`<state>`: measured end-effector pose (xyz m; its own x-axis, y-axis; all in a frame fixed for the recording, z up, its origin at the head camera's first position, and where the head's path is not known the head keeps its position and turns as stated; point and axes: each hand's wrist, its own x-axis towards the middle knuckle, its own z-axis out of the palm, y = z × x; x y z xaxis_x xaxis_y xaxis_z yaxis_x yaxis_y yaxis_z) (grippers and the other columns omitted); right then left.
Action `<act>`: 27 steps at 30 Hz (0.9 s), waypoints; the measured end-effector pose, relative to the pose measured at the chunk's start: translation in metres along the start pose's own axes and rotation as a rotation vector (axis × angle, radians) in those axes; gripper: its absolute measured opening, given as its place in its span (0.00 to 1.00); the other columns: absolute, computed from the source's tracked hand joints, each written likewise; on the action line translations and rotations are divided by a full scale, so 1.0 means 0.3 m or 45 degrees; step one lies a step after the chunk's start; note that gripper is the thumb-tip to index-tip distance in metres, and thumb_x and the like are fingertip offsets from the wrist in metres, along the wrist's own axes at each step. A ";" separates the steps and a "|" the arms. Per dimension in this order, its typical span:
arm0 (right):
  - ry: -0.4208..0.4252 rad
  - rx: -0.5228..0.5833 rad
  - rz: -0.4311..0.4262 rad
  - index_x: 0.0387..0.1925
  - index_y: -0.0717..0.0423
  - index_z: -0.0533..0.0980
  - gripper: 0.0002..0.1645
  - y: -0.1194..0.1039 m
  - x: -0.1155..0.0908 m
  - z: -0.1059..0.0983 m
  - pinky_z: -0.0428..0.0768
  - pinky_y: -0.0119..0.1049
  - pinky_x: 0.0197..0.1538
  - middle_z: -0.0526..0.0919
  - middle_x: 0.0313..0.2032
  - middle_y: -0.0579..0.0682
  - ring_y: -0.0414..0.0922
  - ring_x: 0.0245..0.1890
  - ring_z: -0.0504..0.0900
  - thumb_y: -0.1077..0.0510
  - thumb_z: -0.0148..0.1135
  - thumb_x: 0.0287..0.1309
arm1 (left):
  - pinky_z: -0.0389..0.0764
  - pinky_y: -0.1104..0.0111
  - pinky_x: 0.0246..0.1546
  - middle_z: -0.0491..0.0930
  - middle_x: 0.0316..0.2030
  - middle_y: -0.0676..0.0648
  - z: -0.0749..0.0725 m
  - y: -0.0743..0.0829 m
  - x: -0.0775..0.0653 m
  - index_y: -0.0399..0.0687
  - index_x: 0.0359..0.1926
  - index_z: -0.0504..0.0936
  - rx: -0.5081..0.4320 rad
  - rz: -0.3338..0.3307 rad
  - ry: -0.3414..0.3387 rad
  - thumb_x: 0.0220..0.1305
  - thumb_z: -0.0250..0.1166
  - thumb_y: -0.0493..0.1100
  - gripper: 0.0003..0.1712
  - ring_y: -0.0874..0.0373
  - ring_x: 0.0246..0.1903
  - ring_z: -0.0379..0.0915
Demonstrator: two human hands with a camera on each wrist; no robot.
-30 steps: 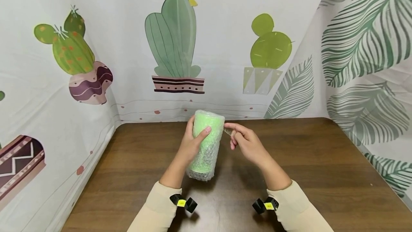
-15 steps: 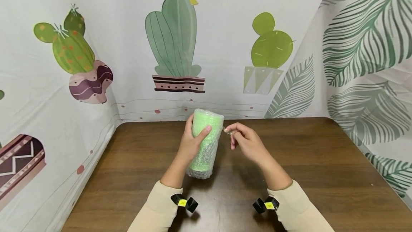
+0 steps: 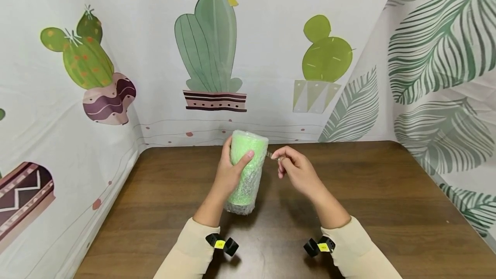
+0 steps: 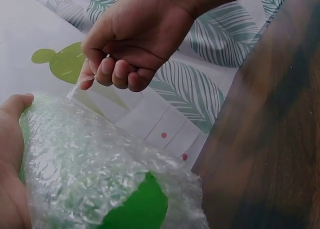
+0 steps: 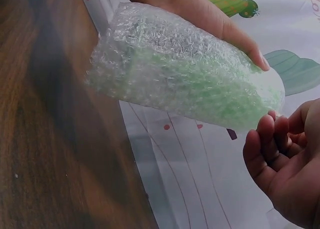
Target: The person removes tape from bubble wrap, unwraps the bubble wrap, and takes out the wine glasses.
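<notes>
Over the past second the bubble-wrapped green cylinder (image 3: 249,182) has drifted slightly left, and the right hand (image 3: 297,166) has bent its outstretched index finger into a pinch. It sits at the centre of the frame, just below the middle, tilted with its top leaning right, over a brown wood-grain counter (image 3: 155,193) with rounded far corners. White cloth (image 3: 267,33) hangs behind and at the left, printed with potted cacti (image 3: 215,46); large striped leaves (image 3: 438,33) fill the upper right.

The left hand (image 3: 228,173) grips the cylinder's upper left side, thumb across the front. Right of it, the right hand pinches a thin clear strip (image 3: 270,155) running to the wrap. Both arms wear cream sleeves (image 3: 186,249) with small black devices (image 3: 222,244) at the wrists.

The left wrist view adds a solid, darker green patch (image 4: 142,204) along its bottom edge, which the head view lacks. The right wrist view shows the wrap's crinkled, ragged lower end.

The left hand is cut off in the left wrist view. The strip is almost lost behind fingers in the right wrist view, and whether the cylinder's base touches the counter I cannot tell.
</notes>
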<state>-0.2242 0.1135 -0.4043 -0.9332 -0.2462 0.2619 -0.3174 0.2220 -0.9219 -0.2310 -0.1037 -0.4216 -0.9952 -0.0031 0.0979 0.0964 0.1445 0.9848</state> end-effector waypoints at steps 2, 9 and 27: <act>0.006 -0.005 0.001 0.44 0.62 0.78 0.14 0.000 0.000 -0.001 0.82 0.37 0.32 0.72 0.24 0.57 0.44 0.23 0.78 0.66 0.43 0.71 | 0.86 0.55 0.42 0.72 0.62 0.41 0.000 0.000 0.001 0.81 0.75 0.51 -0.002 -0.003 -0.007 0.62 0.69 0.63 0.47 0.42 0.48 0.79; 0.029 0.001 0.003 0.41 0.64 0.77 0.13 0.004 0.003 0.001 0.82 0.36 0.31 0.72 0.24 0.58 0.44 0.23 0.77 0.67 0.44 0.71 | 0.86 0.55 0.40 0.73 0.60 0.41 0.001 0.004 -0.002 0.80 0.75 0.53 0.002 0.016 -0.003 0.61 0.70 0.62 0.48 0.43 0.48 0.79; 0.058 -0.007 -0.020 0.36 0.62 0.75 0.11 0.001 0.003 0.004 0.80 0.34 0.30 0.72 0.21 0.58 0.44 0.20 0.77 0.69 0.45 0.68 | 0.86 0.56 0.38 0.74 0.59 0.43 0.001 0.009 -0.004 0.79 0.74 0.55 0.019 0.038 0.058 0.57 0.72 0.64 0.49 0.45 0.48 0.79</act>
<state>-0.2249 0.1123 -0.4047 -0.9348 -0.2064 0.2889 -0.3326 0.2238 -0.9161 -0.2296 -0.1031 -0.4190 -0.9901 -0.0433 0.1338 0.1253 0.1600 0.9791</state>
